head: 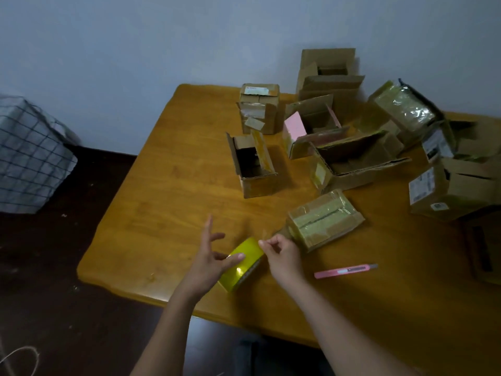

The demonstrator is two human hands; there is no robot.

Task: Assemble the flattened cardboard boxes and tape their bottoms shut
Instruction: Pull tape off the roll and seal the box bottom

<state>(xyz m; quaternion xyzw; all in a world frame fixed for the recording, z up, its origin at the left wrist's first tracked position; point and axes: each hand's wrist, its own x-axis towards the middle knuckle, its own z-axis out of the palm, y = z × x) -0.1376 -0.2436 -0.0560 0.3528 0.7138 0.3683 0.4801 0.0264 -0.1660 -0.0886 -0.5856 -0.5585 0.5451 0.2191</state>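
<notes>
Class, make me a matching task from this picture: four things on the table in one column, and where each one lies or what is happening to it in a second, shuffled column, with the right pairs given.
Things
1. tape roll
2. pink utility knife
3. taped box
4. open narrow box

Places or states
A. lies alone on the table, right of the hands
B. stands open-topped, towards the middle of the table
C. between the left hand and right hand
D. just beyond the right hand, covered in tape

Pairs: 1-C, 2-A, 3-D, 4-B
</notes>
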